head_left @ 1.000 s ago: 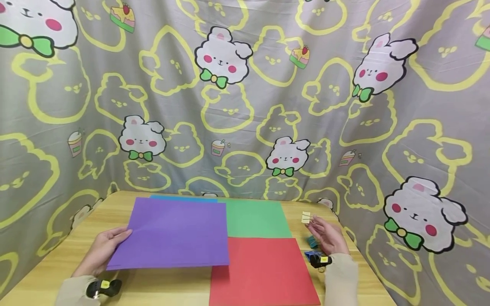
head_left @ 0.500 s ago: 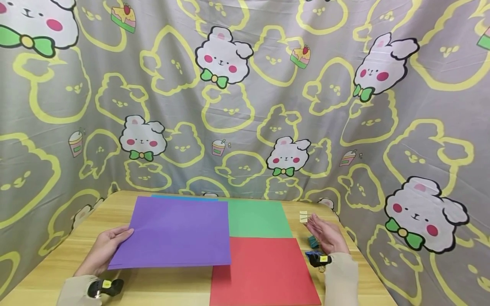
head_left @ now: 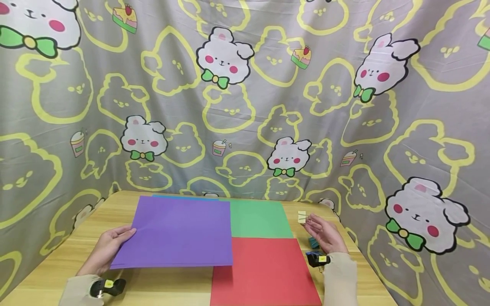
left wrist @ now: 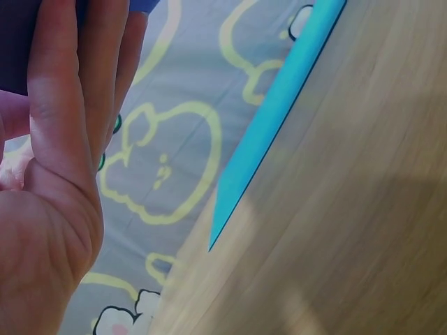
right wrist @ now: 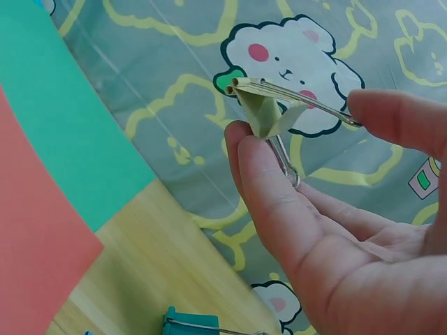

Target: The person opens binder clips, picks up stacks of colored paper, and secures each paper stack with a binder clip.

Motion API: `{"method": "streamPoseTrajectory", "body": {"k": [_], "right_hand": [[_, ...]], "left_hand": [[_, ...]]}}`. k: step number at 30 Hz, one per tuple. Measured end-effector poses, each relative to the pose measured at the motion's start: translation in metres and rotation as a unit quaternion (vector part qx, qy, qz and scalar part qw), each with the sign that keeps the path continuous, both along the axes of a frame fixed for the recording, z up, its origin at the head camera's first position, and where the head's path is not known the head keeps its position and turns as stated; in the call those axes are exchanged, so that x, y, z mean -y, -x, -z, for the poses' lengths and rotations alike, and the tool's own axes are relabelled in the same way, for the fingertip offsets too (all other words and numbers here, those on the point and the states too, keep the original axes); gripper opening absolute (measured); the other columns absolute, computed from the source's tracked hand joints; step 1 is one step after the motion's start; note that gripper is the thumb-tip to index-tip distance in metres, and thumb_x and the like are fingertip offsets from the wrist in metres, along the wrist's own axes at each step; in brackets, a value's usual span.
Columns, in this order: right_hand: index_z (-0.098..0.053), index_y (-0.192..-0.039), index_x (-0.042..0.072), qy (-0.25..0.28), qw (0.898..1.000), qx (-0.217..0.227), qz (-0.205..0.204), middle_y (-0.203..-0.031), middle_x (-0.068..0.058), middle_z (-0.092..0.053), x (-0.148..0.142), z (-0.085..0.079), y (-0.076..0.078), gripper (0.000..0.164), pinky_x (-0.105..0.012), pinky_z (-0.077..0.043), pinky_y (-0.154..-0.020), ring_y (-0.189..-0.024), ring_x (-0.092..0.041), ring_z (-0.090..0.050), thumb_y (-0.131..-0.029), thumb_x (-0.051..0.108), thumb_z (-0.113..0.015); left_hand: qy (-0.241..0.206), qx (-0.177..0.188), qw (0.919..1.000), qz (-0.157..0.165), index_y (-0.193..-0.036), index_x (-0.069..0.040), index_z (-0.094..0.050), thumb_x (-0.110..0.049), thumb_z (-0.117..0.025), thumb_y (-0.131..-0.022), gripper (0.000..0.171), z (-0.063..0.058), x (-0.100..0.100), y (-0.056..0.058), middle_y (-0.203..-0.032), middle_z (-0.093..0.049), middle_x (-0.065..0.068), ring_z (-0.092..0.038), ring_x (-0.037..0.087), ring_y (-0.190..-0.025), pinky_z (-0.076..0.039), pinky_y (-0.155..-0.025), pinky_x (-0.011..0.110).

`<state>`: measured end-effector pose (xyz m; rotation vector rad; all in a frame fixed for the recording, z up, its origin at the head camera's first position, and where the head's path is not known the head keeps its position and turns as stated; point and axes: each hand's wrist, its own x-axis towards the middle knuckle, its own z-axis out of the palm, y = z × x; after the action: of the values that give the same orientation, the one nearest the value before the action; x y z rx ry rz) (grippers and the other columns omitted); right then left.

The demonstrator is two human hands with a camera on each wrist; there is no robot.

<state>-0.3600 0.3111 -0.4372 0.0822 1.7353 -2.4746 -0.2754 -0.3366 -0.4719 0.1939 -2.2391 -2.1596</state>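
Note:
My left hand [head_left: 105, 250] pinches the left edge of purple paper [head_left: 176, 231], held tilted above the table; its near edge looks like more than one sheet. In the left wrist view the fingers lie straight along the paper, and the thumb is mostly hidden. At the right, my right hand [head_left: 327, 236] holds a pale yellow binder clip [right wrist: 262, 112] by its two wire handles, thumb on one and fingers on the other. The clip is in the air, apart from the purple paper. Whether its mouth is spread is hard to tell.
On the wooden table [head_left: 153, 289] lie a red sheet [head_left: 264, 272], a green sheet [head_left: 258, 219] and a blue sheet [left wrist: 272, 118], partly covered by the purple paper. A teal binder clip [right wrist: 192, 322] and a blue clip [head_left: 311, 253] sit under the right hand. A patterned curtain [head_left: 237, 106] hangs behind.
The left hand and purple paper have shifted slightly to the right. The right hand has brought the yellow binder clip a little to the left, so the gap between them is smaller.

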Motion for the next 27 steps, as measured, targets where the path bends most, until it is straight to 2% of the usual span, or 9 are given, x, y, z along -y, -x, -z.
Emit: {"method": "streamPoseTrajectory", "body": {"k": [6,9,12,14,16,18,21,24,27], "right_hand": [[-0.067,-0.107,0.018,-0.002,0.999,-0.013,-0.031,-0.116,-0.004,-0.063,0.002,0.001,0.0,0.017,-0.026,-0.055,-0.105,-0.11,-0.013,-0.067,-0.11,0.015,-0.05],[-0.068,-0.109,0.018,-0.009,0.999,-0.019,-0.037,-0.119,-0.004,-0.064,0.002,0.002,-0.001,0.018,-0.026,-0.054,-0.107,-0.113,-0.013,-0.068,-0.11,0.013,-0.05],[-0.065,-0.118,0.016,-0.024,0.999,-0.018,-0.037,-0.121,-0.003,-0.063,0.002,0.003,0.0,0.017,-0.025,-0.053,-0.107,-0.117,-0.013,-0.067,-0.11,0.014,-0.05],[-0.06,-0.126,0.011,-0.028,0.999,-0.013,-0.028,-0.124,-0.004,-0.062,0.003,0.004,0.0,0.019,-0.025,-0.054,-0.106,-0.12,-0.014,-0.065,-0.109,0.015,-0.052],[-0.053,-0.138,0.006,-0.035,0.999,-0.012,-0.023,-0.127,-0.006,-0.06,0.004,0.003,0.001,0.031,-0.024,-0.054,-0.106,-0.121,-0.015,-0.064,-0.109,0.018,-0.053],[-0.043,-0.148,-0.001,-0.045,0.999,-0.017,-0.021,-0.129,-0.008,-0.059,0.005,0.003,0.002,0.046,-0.024,-0.055,-0.105,-0.119,-0.016,-0.066,-0.109,0.021,-0.055],[-0.033,-0.153,-0.008,-0.058,0.998,-0.023,-0.011,-0.126,-0.009,-0.062,0.008,0.002,0.004,0.06,-0.024,-0.056,-0.101,-0.112,-0.015,-0.071,-0.108,0.024,-0.057],[-0.038,-0.151,-0.009,-0.069,0.997,-0.027,0.001,-0.121,-0.008,-0.066,0.012,0.002,0.005,0.058,-0.024,-0.058,-0.098,-0.107,-0.015,-0.074,-0.108,0.024,-0.058],[-0.049,-0.142,-0.009,-0.064,0.998,-0.024,0.016,-0.115,-0.008,-0.069,0.018,0.001,0.006,0.049,-0.025,-0.06,-0.096,-0.105,-0.018,-0.076,-0.106,0.022,-0.061]], "left_hand": [[-0.011,0.002,0.9999,-0.001,-0.104,-0.033,-0.065,-0.026,-0.059,-0.107,0.01,-0.001,-0.002,-0.001,-0.087,-0.075,-0.016,-0.072,0.006,-0.078,-0.063,-0.071,0.027],[-0.004,0.002,1.0,-0.003,-0.113,-0.028,-0.065,-0.026,-0.059,-0.107,0.009,-0.001,-0.004,0.0,-0.087,-0.075,-0.017,-0.072,0.006,-0.078,-0.063,-0.072,0.027],[0.011,0.001,0.9999,-0.004,-0.137,-0.01,-0.06,-0.028,-0.059,-0.107,0.036,-0.001,-0.004,0.001,-0.089,-0.073,-0.02,-0.072,0.004,-0.081,-0.063,-0.074,0.026],[0.021,0.0,0.9998,-0.002,-0.15,0.005,-0.045,-0.029,-0.059,-0.107,0.057,-0.001,-0.005,0.002,-0.091,-0.071,-0.023,-0.071,0.002,-0.084,-0.062,-0.076,0.025],[0.026,0.0,0.9997,-0.002,-0.154,0.014,-0.032,-0.03,-0.058,-0.107,0.069,-0.001,-0.006,0.003,-0.092,-0.07,-0.025,-0.07,0.001,-0.085,-0.062,-0.077,0.025],[0.028,0.0,0.9996,-0.003,-0.155,0.015,-0.028,-0.03,-0.058,-0.107,0.072,-0.001,-0.006,0.003,-0.093,-0.069,-0.026,-0.07,0.001,-0.085,-0.062,-0.077,0.024],[0.028,-0.003,0.9996,-0.008,-0.155,0.015,-0.027,-0.028,-0.058,-0.107,0.072,-0.001,-0.009,0.004,-0.091,-0.069,-0.027,-0.07,0.0,-0.084,-0.061,-0.077,0.023],[0.027,-0.004,0.9996,-0.007,-0.156,0.015,-0.024,-0.027,-0.057,-0.107,0.073,-0.002,-0.011,0.005,-0.092,-0.068,-0.026,-0.069,0.0,-0.083,-0.061,-0.077,0.022],[0.029,-0.002,0.9996,-0.006,-0.157,0.014,-0.022,-0.027,-0.056,-0.108,0.073,-0.002,-0.013,0.005,-0.095,-0.068,-0.025,-0.068,-0.002,-0.084,-0.06,-0.078,0.021]]}}
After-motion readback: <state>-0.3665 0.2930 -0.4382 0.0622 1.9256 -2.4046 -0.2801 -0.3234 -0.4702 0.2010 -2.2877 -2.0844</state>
